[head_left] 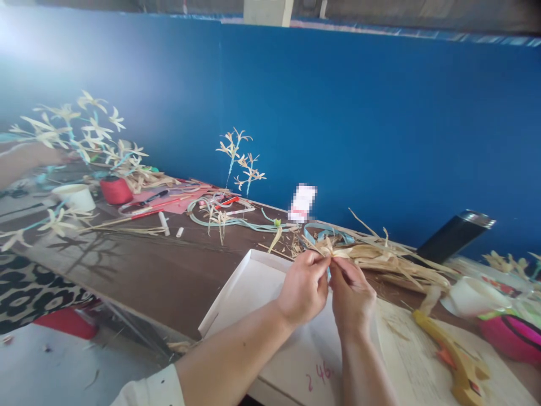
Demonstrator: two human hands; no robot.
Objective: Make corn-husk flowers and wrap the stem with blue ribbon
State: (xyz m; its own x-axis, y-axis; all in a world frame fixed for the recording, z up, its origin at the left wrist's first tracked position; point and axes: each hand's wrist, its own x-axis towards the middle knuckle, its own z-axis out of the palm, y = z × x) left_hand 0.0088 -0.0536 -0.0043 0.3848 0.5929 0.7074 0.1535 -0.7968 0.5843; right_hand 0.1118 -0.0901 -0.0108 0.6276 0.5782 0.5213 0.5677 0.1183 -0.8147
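A: Far L of pic?
B: Co-worker's forearm (25, 163) reaches in beside a spray of pale flowers (97, 132) on blue-wrapped stems. White cup (80, 198) and red spool (116, 192) stand just beside each other, nr the spray.
A: Mid-table?
B: Two slimmer flower stems (230, 149) rise nr the blue wall (359, 124). This side of them lies a shallow white tray (253, 282), partly hidden by the worker's forearms.
A: And the hands?
B: L hand (305, 285): fingers curled in, thumb and forefinger pinching a small pale flower piece (331, 249). R hand (353, 293) meets it, also pinched on the piece, fingertips almost touching. Piece is held up over the tray's far edge, approx.; exact height, can't tell.
A: Rest, going R?
B: Dry husk strips (397, 259) heap just past the R hand. Black tumbler (456, 234) leans behind. Yellow glue gun (456, 355) lies on a printed sheet (406, 349), w/ bright pink pouch (509, 338) at far R.
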